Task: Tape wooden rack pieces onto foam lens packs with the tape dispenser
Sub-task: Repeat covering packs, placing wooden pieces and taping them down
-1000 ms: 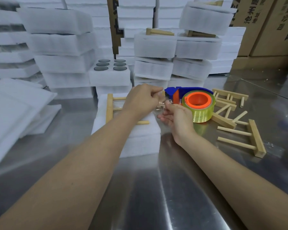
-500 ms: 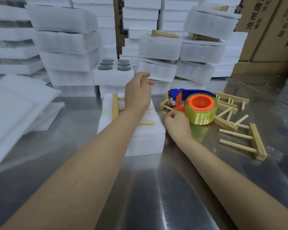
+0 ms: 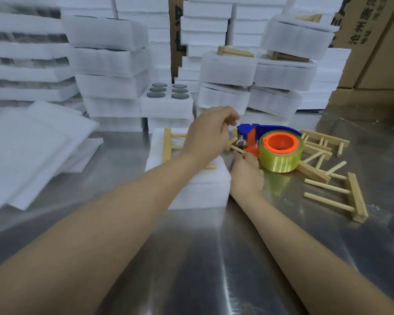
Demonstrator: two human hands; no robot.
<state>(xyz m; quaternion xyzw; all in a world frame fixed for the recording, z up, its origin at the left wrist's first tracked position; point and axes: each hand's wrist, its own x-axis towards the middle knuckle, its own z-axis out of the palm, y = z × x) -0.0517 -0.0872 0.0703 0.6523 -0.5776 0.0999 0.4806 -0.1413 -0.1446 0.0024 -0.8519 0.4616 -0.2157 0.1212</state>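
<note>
A brushed stainless-steel surface [image 3: 209, 258] fills the lower frame, and light is reflected in it as pale streaks. Brown cardboard boxes [image 3: 378, 53] printed with dark characters are stacked at the upper right. The back is closed off by stacked white foam blocks [image 3: 109, 62].

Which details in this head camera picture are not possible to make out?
All in the head view:
- Left hand: whether it pinches tape; fingers blurred.
- Right hand: fingertips hidden by its own back, beside the tape dispenser.
- Wooden rack on the foam pack: middle covered by the left hand.
- Cardboard boxes: print blurred, cut off by the right edge.
</note>
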